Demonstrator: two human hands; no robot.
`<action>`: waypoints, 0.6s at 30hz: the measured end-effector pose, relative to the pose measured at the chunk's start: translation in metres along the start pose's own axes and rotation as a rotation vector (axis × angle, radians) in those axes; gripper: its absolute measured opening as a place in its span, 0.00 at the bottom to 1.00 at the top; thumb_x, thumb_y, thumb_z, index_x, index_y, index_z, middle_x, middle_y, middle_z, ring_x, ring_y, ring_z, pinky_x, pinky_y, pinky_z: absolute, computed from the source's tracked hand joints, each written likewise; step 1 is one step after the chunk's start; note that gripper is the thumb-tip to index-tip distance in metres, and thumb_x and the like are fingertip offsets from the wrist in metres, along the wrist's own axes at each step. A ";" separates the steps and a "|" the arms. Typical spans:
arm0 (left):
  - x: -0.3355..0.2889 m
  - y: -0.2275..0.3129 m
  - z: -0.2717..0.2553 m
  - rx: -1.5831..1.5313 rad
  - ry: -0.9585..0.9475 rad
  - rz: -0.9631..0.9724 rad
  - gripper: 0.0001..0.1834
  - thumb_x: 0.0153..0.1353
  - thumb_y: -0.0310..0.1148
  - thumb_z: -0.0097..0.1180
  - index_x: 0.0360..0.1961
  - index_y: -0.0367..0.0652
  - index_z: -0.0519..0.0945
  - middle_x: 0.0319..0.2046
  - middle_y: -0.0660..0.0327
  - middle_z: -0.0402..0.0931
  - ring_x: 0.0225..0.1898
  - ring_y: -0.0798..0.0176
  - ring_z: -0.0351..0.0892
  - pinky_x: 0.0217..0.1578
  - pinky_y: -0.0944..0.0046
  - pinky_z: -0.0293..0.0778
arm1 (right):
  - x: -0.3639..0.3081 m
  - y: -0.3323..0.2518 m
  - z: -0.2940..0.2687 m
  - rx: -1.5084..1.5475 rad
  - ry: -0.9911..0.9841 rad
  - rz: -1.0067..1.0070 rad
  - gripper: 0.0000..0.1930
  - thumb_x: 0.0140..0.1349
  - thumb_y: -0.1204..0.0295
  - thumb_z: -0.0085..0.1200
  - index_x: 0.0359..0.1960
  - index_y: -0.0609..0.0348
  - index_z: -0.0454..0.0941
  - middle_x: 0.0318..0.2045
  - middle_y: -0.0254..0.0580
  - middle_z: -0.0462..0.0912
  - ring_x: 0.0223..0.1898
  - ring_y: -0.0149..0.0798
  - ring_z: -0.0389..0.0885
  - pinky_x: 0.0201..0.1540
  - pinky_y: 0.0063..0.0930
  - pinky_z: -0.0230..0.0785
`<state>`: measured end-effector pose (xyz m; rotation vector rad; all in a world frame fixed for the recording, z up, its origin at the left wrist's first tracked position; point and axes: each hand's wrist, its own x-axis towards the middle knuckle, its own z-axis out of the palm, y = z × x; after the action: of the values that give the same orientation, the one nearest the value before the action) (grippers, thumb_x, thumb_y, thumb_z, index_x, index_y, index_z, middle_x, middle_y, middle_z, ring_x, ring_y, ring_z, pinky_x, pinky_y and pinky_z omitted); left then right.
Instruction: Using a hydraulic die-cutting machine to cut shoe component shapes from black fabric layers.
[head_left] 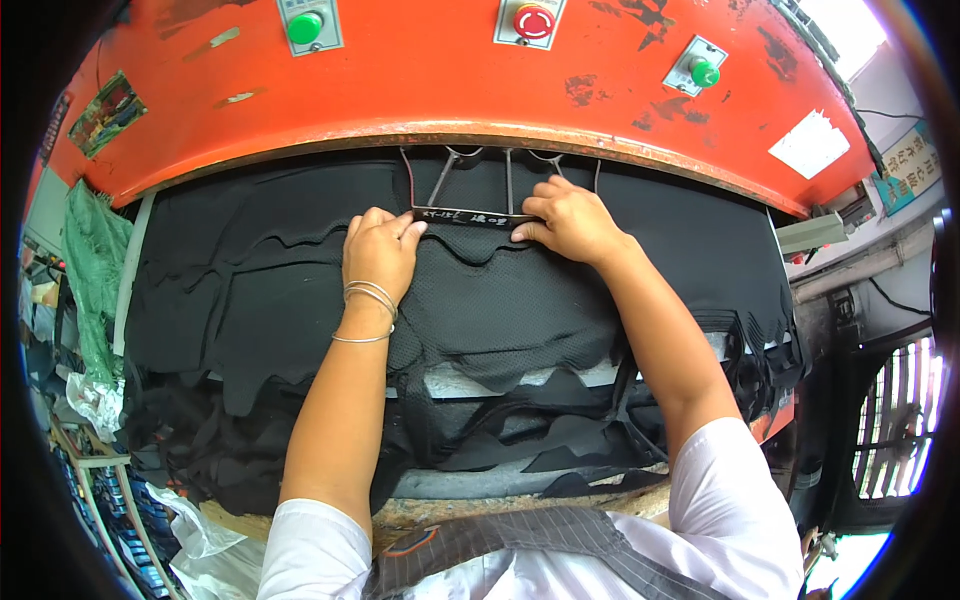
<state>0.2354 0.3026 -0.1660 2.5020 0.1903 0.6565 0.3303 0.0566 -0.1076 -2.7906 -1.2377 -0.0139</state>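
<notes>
Flanking the metal frame (472, 217) in the head view, both hands meet its near bar, which lies on black sheeting (500, 290) with the far part beneath the red beam (400, 95). The right hand (575, 222) pinches the right end between thumb and fingers; the left hand (382, 250) is curled at the left corner, its grip unclear. The frame looks stiff, fairly weighty and possibly sharp underneath, best held by the bar's ends; the sheeting seems soft and likely to ruck.
</notes>
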 end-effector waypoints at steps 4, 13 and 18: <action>0.001 -0.001 0.000 0.012 0.013 0.021 0.13 0.56 0.38 0.62 0.37 0.41 0.86 0.30 0.59 0.77 0.37 0.54 0.73 0.41 0.58 0.71 | -0.027 0.035 0.002 0.192 0.475 -0.010 0.20 0.49 0.58 0.67 0.42 0.52 0.81 0.49 0.40 0.77 0.54 0.46 0.71 0.56 0.43 0.63; 0.001 0.004 0.001 0.015 -0.014 0.008 0.12 0.55 0.37 0.62 0.37 0.42 0.86 0.28 0.60 0.77 0.36 0.55 0.73 0.41 0.59 0.70 | -0.060 0.085 0.027 0.361 0.308 0.288 0.37 0.46 0.58 0.69 0.59 0.60 0.72 0.59 0.52 0.73 0.61 0.52 0.69 0.65 0.40 0.58; 0.001 0.000 -0.001 0.012 0.014 0.049 0.11 0.54 0.38 0.63 0.33 0.42 0.87 0.27 0.61 0.78 0.35 0.56 0.75 0.39 0.59 0.71 | -0.061 0.078 0.030 0.309 0.275 0.246 0.34 0.48 0.59 0.67 0.57 0.59 0.74 0.56 0.46 0.76 0.59 0.51 0.71 0.64 0.39 0.59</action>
<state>0.2353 0.3033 -0.1647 2.5208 0.1391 0.6951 0.3460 -0.0378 -0.1461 -2.5441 -0.7581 -0.1689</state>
